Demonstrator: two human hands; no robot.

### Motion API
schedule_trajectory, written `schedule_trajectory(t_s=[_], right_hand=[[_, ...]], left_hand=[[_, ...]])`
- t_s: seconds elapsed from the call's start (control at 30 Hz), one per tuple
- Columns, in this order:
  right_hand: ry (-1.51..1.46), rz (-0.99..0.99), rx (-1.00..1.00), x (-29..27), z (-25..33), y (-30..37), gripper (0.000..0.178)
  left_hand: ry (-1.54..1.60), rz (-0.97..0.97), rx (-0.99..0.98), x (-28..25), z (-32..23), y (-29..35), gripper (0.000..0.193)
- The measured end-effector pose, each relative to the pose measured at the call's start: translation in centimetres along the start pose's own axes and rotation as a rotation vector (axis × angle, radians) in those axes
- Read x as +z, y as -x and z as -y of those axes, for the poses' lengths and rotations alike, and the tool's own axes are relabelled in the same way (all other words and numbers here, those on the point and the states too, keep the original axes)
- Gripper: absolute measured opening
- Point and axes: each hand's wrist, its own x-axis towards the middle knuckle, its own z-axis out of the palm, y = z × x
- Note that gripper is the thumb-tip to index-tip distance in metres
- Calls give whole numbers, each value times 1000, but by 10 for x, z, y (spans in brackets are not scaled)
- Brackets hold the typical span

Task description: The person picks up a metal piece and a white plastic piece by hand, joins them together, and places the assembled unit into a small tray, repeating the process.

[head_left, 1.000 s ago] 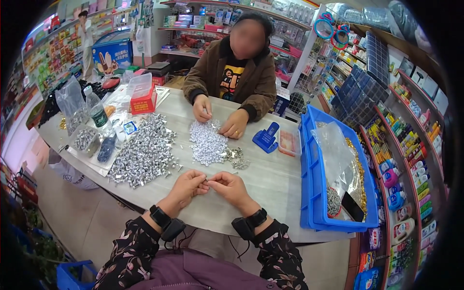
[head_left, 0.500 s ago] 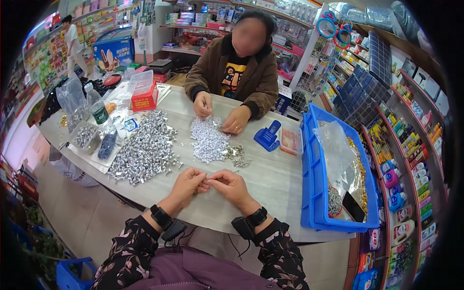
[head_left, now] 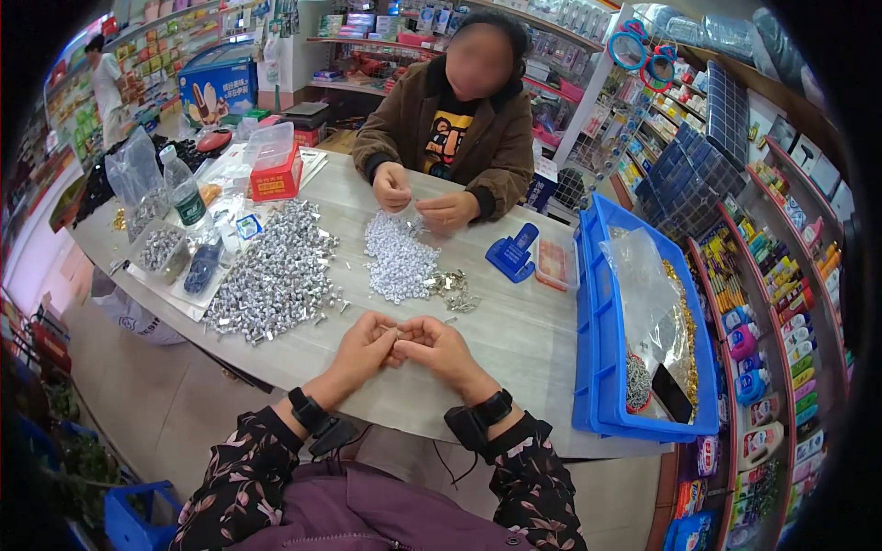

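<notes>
My left hand and my right hand meet over the near side of the table, fingertips together. Both are closed in a pinch; whatever is between the fingers is too small and covered to name. Just beyond them lies a heap of small white plastic pieces, with a little pile of silvery metal pieces at its right edge. To the left spreads a large heap of small white-and-silver parts. A few loose ones lie near my left hand.
Across the table a person in a brown jacket holds both hands over the white heap. A blue tape dispenser and a clear box sit at right, beside a blue crate. A bottle and red box stand left.
My hands stay together, with the fingers curled slightly closer. The person opposite has lifted both hands off the white heap and brought them nearer each other. A distant walker has moved left.
</notes>
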Motion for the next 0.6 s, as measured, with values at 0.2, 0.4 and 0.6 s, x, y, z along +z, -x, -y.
schedule_trajectory(t_s=[0.2, 0.4, 0.6], right_hand=[[28, 46, 68, -8, -1, -2, 11], [160, 5, 48, -5, 3, -4, 9], [158, 4, -58, -16, -5, -8, 16]], left_hand=[[-378, -67, 188, 15, -4, 9, 21], [-347, 18, 115, 12, 0, 3, 23], [-478, 17, 0, -18, -28, -13, 21]])
